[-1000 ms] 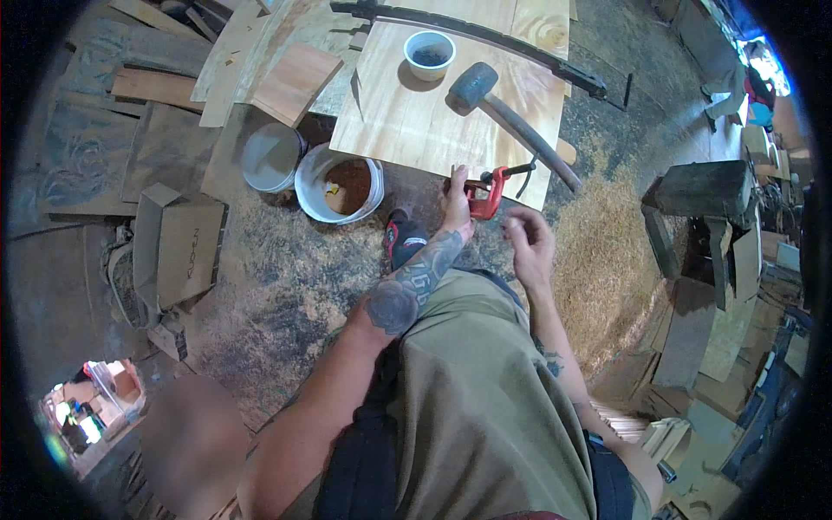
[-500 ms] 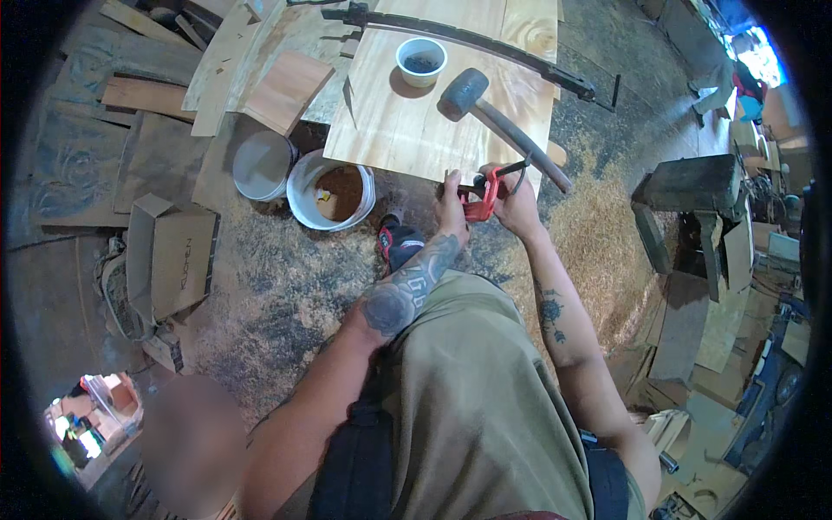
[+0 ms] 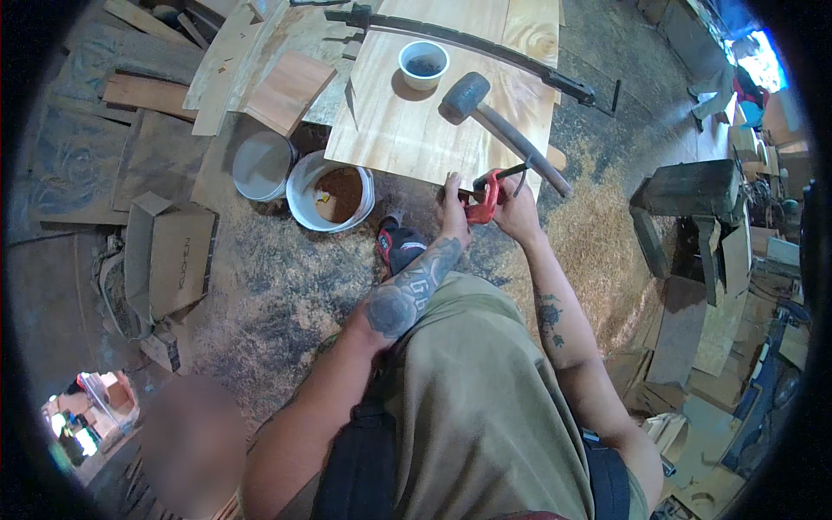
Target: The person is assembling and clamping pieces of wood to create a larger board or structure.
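A red C-clamp (image 3: 483, 211) with a dark screw bar sits at the near edge of a pale wooden panel (image 3: 377, 126). My right hand (image 3: 518, 211) is closed around the clamp's right side, by the bar. On the other side, my left hand (image 3: 453, 211) is closed at the clamp's left end, its thumb up against the panel edge. Its other fingers are mostly hidden. A mallet (image 3: 465, 94) lies on the panel, its handle slanting over the right edge just beyond my right hand. Farther back stands a white cup (image 3: 424, 62) holding small dark pieces.
A long dark bar clamp (image 3: 485, 43) crosses the panel's far part. Left of my legs stand a white bucket (image 3: 299, 204) with brown contents and another pale bucket (image 3: 260, 165). A cardboard box (image 3: 178, 264) is farther left; sawdust (image 3: 598, 251) covers the floor at right.
Both hands stay at the red C-clamp with hardly any shift. The whole view has moved very slightly; the panel, mallet and cup keep their places.
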Action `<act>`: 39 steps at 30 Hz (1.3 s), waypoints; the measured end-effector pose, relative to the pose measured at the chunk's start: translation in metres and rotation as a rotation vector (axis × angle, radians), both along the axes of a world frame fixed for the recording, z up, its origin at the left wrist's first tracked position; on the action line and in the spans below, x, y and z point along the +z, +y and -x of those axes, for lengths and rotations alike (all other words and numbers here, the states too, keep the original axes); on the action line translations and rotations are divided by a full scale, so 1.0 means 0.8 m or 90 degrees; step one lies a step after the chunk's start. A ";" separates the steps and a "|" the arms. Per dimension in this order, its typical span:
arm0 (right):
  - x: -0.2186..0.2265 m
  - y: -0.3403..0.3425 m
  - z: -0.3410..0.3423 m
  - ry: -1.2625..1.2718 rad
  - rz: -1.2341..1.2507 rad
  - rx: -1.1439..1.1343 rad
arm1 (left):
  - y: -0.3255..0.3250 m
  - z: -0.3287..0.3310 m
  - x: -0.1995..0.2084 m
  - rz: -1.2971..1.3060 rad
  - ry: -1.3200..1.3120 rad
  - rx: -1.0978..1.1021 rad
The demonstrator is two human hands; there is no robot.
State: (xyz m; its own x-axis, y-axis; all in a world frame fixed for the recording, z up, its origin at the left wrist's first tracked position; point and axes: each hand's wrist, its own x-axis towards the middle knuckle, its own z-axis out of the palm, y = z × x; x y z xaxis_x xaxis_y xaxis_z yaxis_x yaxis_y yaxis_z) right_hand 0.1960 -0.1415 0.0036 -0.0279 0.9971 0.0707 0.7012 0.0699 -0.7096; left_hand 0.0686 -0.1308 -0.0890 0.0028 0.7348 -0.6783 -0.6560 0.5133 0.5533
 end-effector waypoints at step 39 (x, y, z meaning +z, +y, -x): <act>0.233 0.047 -0.004 -0.473 -0.090 0.309 | -0.003 -0.008 -0.027 -0.030 -0.110 0.075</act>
State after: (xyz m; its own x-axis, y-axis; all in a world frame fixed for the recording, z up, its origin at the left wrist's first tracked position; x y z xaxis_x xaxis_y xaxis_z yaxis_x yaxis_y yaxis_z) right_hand 0.1992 -0.1036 0.1904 -0.5319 0.8467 -0.0131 0.8462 0.5308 -0.0470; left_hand 0.0747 -0.1328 -0.1108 0.0288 0.7680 -0.6398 -0.7970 0.4040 0.4490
